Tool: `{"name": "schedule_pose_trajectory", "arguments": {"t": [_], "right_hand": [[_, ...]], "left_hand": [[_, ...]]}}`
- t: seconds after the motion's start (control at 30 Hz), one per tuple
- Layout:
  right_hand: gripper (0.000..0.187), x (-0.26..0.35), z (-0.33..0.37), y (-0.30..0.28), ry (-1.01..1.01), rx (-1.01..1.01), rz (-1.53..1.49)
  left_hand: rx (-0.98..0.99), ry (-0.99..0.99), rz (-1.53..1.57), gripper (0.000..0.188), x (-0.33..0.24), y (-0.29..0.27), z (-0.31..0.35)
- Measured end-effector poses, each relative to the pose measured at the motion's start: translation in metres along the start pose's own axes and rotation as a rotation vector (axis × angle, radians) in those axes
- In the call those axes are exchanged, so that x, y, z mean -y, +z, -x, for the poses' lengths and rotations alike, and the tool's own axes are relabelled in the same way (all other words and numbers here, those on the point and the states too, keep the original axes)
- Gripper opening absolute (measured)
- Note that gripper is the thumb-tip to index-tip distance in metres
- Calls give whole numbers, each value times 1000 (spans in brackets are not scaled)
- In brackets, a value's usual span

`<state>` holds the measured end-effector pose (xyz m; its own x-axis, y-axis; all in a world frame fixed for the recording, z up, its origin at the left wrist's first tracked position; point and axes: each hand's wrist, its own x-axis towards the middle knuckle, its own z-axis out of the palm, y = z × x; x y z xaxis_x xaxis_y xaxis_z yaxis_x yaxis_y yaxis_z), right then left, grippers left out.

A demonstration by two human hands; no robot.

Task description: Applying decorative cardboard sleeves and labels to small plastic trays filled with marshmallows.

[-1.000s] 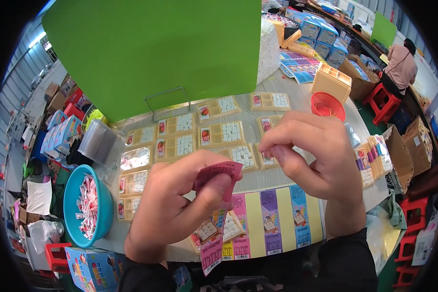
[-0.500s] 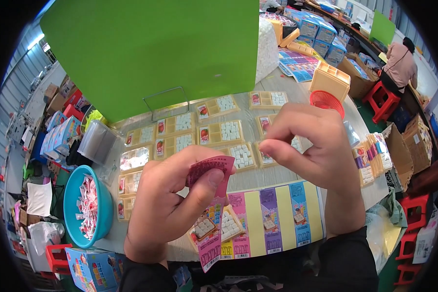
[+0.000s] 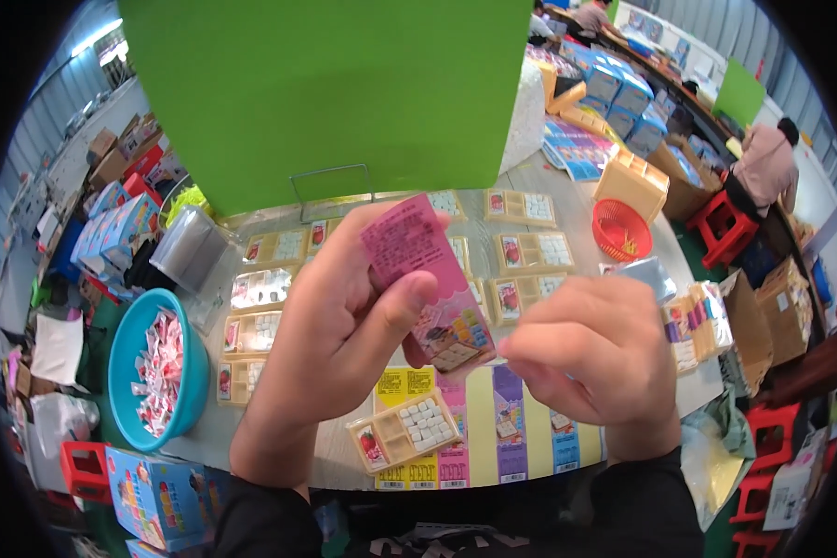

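My left hand point(image 3: 344, 325) grips a pink printed sticker label point(image 3: 437, 270) between thumb and fingers, above the table. Close to the label's lower end is my right hand point(image 3: 591, 358), its fingers curled together. Whether these fingertips touch the label or pinch anything cannot be made out. Below my hands, a beige compartment tray point(image 3: 405, 432) with white cube-shaped pieces and a red-printed packet lies tilted on a sheet of coloured labels point(image 3: 481, 437). Yellow, pink, purple and blue strips show on that sheet, with bare yellowish backing between them.
Several filled trays point(image 3: 530, 249) stand in rows beyond my hands, before a green board point(image 3: 325, 102). A teal basin point(image 3: 192, 372) of small packets is at left. At right are a red basket point(image 3: 621, 223), stacked beige trays point(image 3: 631, 181) and a cardboard box point(image 3: 744, 325).
My left hand has raised the pink label and turned it, so it slants flatter across my view. My right hand has moved down, closer to the label's lower end. The tray below is now uncovered.
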<state>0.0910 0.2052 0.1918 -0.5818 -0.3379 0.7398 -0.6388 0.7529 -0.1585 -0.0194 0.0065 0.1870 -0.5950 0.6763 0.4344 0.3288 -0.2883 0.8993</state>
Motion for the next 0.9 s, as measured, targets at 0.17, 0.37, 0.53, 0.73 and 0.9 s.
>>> {"name": "schedule_pose_trajectory", "arguments": {"t": [0.17,0.37,0.53,0.73,0.9], "right_hand": [[45,15,8,9,-59,26,134],[45,34,31,6,-209,110,358],[33,44,42,22,-293,4,422],[17,60,57,28,-312,16,227],[21,68,84,53,-257,29,131]], "left_hand": [[28,22,116,37,-6,-7,4],[7,17,128,50,-15,-7,12],[3,92,115,52,-16,1,19],[-62,-62,97,45,-7,-5,46],[-12,-243,-67,29,36,-25,68]]}}
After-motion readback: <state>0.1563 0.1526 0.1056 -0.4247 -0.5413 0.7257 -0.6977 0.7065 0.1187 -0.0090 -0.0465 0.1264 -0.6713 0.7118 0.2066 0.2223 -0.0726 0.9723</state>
